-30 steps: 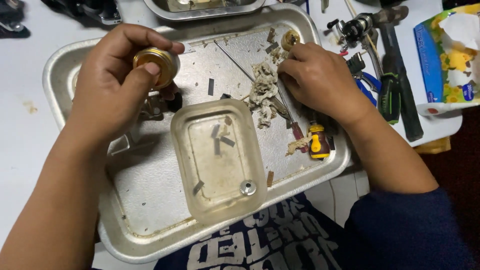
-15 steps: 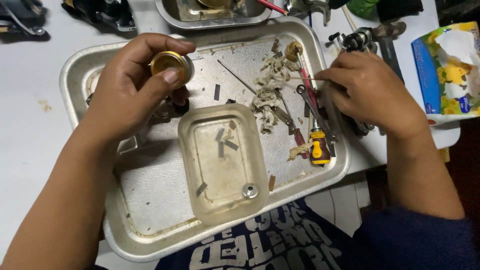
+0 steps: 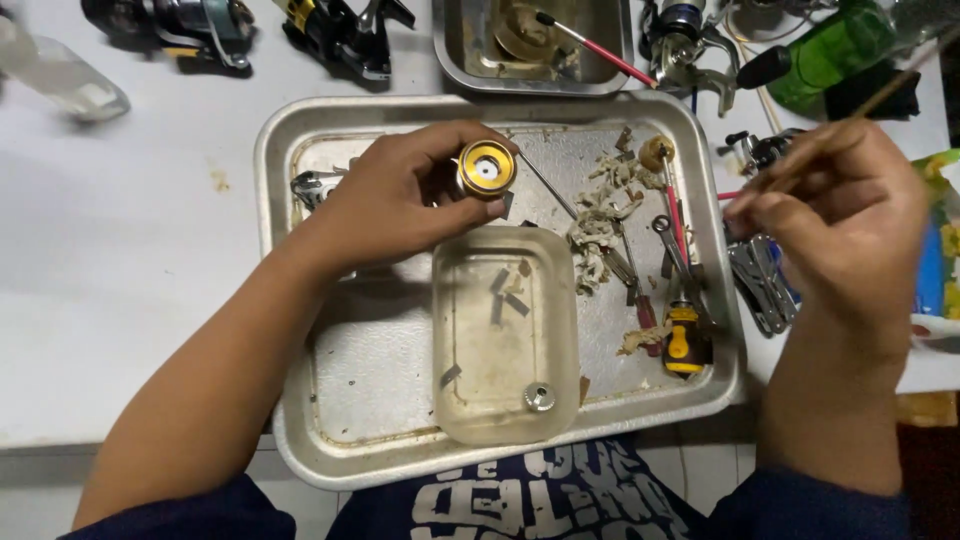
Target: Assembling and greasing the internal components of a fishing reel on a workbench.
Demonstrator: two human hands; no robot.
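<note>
I count two hands in view, my left hand (image 3: 400,205) and my right hand (image 3: 835,215). There are two metal trays: the big tray (image 3: 300,400) in front of me and a smaller tray (image 3: 450,50) behind it. One clear plastic tub (image 3: 505,400) sits in the big tray, with one small metal cap (image 3: 539,397) inside. I see one gold spool (image 3: 484,168), one thin stick (image 3: 850,125), one green bottle (image 3: 830,55) and one yellow-handled screwdriver (image 3: 683,335).

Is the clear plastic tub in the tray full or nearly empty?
Nearly empty: the clear tub holds only a small metal knob and a few scraps.
</note>
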